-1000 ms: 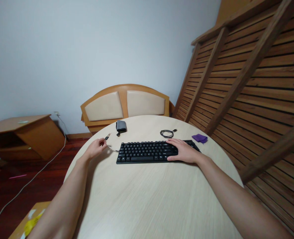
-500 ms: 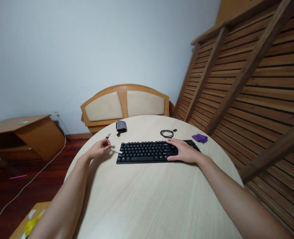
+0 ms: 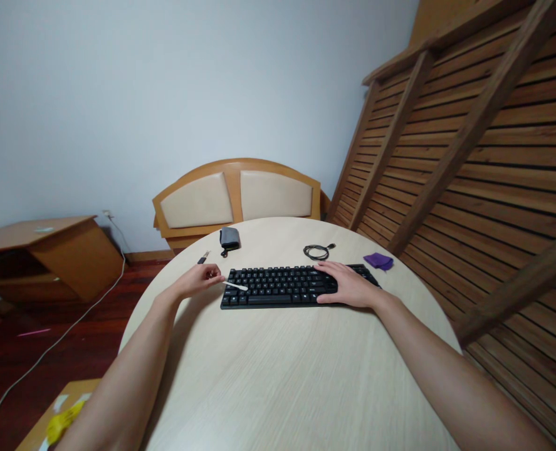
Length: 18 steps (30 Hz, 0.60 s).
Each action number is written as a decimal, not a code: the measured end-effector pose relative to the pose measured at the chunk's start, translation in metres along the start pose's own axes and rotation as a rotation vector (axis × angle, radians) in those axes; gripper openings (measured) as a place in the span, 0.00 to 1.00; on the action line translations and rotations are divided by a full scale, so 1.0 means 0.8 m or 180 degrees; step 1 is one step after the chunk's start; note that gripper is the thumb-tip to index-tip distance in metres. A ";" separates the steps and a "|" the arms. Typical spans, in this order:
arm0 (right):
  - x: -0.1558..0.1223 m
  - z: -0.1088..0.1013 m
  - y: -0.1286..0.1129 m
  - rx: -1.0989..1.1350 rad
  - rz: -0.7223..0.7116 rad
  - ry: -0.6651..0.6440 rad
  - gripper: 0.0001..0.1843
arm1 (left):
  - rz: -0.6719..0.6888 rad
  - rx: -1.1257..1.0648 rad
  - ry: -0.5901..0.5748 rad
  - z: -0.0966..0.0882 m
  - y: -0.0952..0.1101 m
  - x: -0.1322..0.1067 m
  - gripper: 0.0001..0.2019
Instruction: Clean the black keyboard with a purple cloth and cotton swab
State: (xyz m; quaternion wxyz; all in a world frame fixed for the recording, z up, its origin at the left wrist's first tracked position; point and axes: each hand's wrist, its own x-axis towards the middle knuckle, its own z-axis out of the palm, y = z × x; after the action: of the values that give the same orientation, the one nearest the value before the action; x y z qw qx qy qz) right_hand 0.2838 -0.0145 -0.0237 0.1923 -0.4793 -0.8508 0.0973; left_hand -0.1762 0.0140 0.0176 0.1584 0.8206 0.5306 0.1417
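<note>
A black keyboard lies across the round table, its front edge toward me. Between the pinched fingers of my left hand is a thin white swab. It points right, and its wider tip is over the keys at the keyboard's left end. My right hand rests on the right part of the keyboard with thumb and fingers spread, covering the keys beneath. Just behind my left hand lies a small dark object with a light metallic tip; I cannot tell what it is.
Behind the keyboard are a grey pouch, a coiled black cable and a folded purple cloth. The pale round table stands before a padded headboard. A slatted wooden frame leans at the right.
My left hand has moved right with the swab, whose tip has shifted farther in over the keys. The small dark object behind it shows more clearly. My right hand has stayed put.
</note>
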 end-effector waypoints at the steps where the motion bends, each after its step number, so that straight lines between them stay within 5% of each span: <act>1: 0.000 0.000 0.000 -0.0006 0.0001 -0.0005 0.51 | 0.0003 0.0018 0.0013 0.002 0.001 0.001 0.26; 18: 0.000 -0.001 -0.002 0.0034 -0.0033 0.0022 0.51 | 0.0482 0.0302 0.0149 0.022 0.038 0.014 0.19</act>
State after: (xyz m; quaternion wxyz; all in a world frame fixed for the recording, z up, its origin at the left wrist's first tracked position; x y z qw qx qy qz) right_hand 0.2833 -0.0153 -0.0225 0.1983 -0.4742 -0.8520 0.0991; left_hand -0.1400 0.0103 0.0149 0.0957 0.8613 0.4767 0.1473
